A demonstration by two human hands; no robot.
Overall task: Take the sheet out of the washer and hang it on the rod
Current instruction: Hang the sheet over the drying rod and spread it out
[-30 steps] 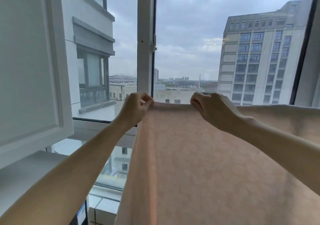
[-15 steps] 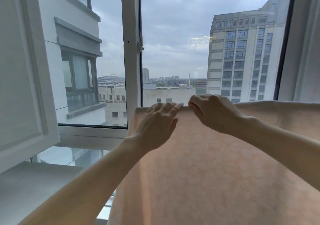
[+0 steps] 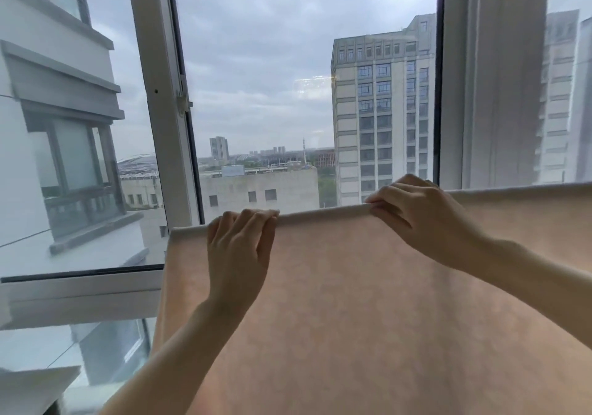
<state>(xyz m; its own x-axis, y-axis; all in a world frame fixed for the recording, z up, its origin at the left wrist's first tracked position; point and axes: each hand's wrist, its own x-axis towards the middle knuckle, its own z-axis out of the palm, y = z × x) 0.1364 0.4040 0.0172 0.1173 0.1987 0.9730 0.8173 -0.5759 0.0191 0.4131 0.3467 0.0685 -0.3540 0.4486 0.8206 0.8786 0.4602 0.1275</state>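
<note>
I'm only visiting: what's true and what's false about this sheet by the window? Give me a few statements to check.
1. The pale peach fabric sheet hangs in front of the white-framed window. True.
2. Only one hand touches it. False: the left hand and the right hand both hold its top fold.
3. The right hand lies flat and open. False: its fingers pinch the fold.
4. A tall grey building shows outside. True.
</note>
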